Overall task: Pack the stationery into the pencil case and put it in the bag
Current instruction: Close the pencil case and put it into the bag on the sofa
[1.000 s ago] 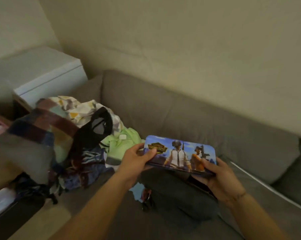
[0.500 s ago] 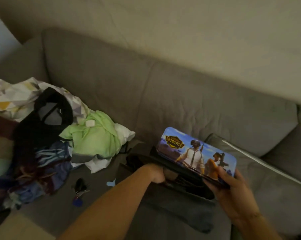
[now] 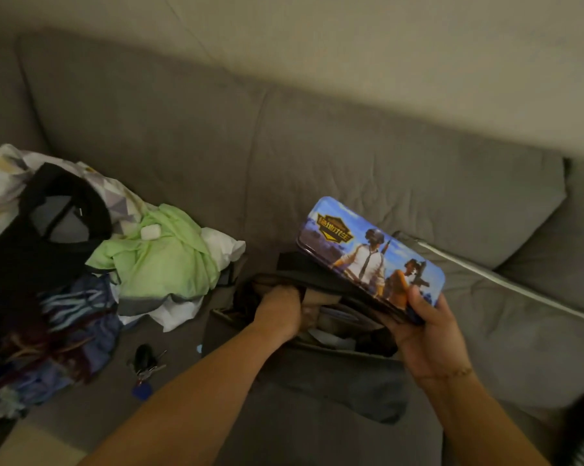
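1. Far left: heap of clothes [image 3: 65, 264] on the sofa [image 3: 317, 163], a bunch of keys [image 3: 146, 364] on the seat in front of it. Neither is part of my job.
2. Left hand [image 3: 280, 311]: reaches down into the mouth of the dark bag [image 3: 334, 375], which lies on the seat. Fingers are hidden inside, so I cannot tell whether they grip the rim or just press it aside.
3. Bag mouth gapes; papers or pouches show inside, too dim to name.
4. Right hand [image 3: 425, 331]: fingers curled round the near end of the pencil case [image 3: 371, 255], thumb on the lid. Case is closed, tilted, held just above the far edge of the opening, not yet in.
5. Step, I judge: packing is done, bagging is under way.
6. Next move calls for holding the mouth wide and sliding the case in end-first.
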`<action>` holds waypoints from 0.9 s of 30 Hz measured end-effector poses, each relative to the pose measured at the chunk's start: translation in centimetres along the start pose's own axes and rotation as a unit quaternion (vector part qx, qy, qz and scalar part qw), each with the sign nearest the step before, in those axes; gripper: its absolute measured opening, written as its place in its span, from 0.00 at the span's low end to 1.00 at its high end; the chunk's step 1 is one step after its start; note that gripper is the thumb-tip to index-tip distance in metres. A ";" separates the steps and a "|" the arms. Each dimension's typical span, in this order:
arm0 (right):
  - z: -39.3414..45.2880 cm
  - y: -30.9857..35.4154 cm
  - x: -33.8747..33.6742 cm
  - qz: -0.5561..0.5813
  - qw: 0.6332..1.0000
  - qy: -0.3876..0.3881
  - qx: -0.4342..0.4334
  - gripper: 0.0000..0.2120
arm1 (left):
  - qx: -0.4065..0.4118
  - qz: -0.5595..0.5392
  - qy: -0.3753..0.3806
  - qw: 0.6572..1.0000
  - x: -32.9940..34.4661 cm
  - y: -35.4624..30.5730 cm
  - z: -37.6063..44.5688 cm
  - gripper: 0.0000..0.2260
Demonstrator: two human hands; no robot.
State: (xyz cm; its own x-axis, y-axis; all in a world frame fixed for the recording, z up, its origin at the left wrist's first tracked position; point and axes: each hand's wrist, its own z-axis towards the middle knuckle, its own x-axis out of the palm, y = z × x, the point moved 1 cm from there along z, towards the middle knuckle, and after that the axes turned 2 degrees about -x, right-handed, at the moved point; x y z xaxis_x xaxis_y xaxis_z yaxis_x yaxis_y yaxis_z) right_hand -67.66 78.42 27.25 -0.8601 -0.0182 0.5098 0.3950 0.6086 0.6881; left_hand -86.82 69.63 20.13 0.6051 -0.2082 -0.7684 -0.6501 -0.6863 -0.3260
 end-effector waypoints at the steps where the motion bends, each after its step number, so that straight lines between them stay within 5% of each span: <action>1: 0.3 0.0 0.0 0.002 1.000 -0.001 0.000 0.22 | -0.004 -0.013 0.009 1.000 -0.2 0.0 -0.3 0.18; 5: 1.3 0.1 -0.3 0.012 1.000 -0.004 -0.002 0.20 | 0.017 -0.125 0.078 0.989 -1.2 0.2 -1.7 0.17; 8: 1.7 0.2 -0.4 0.023 1.000 0.001 -0.003 0.20 | 0.109 -0.295 0.138 0.939 -3.7 -0.5 -3.1 0.08; 9: 1.7 0.3 -0.4 0.032 0.999 0.008 -0.003 0.20 | 0.115 -0.384 0.174 0.900 -5.0 -0.8 -3.4 0.07; 11: 1.5 0.6 -0.5 0.049 0.998 0.027 -0.005 0.23 | 0.112 -0.580 0.254 0.766 -7.2 -1.3 -3.4 0.09; 13: 1.0 1.1 -0.9 0.072 0.996 0.042 -0.009 0.29 | 0.138 -0.681 0.319 0.644 -8.8 -1.4 -2.6 0.24; 16: 0.1 1.3 -2.4 0.109 0.994 0.009 -0.003 0.42 | 0.186 -0.722 0.315 0.588 -9.3 -2.3 -1.7 0.29; 17: -0.3 1.2 -3.0 0.113 0.994 -0.008 0.002 0.43 | 0.189 -0.719 0.274 0.610 -9.0 -2.9 -1.6 0.24; 18: -0.6 1.1 -3.6 0.119 0.993 -0.024 0.005 0.44 | 0.204 -0.682 0.191 0.676 -8.6 -3.3 -1.8 0.16; 20: -1.1 0.8 -4.7 0.136 0.990 -0.044 0.004 0.44 | 0.309 -0.443 -0.052 0.840 -7.2 -3.5 -1.9 0.05; 21: -1.4 0.7 -5.0 0.139 0.989 -0.046 -0.002 0.43 | 0.375 -0.281 -0.117 0.876 -6.2 -3.3 -1.7 0.04; 23: -2.0 0.8 -5.6 0.135 0.989 -0.049 -0.022 0.38 | 0.438 -0.029 -0.104 0.893 -4.3 -2.8 -0.7 0.13; 27: -3.1 1.7 -6.4 0.072 0.997 -0.010 -0.040 0.31 | 0.335 0.050 -0.015 0.941 -3.8 -2.6 1.1 0.30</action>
State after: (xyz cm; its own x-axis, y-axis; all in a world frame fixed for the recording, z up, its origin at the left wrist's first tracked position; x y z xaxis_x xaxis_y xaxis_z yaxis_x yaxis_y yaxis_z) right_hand -60.51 77.14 26.81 -0.7990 0.0809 0.5959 0.5384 0.5379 0.6487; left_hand -87.91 72.97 23.34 0.5179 -0.2213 -0.8263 -0.8535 -0.0694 -0.5164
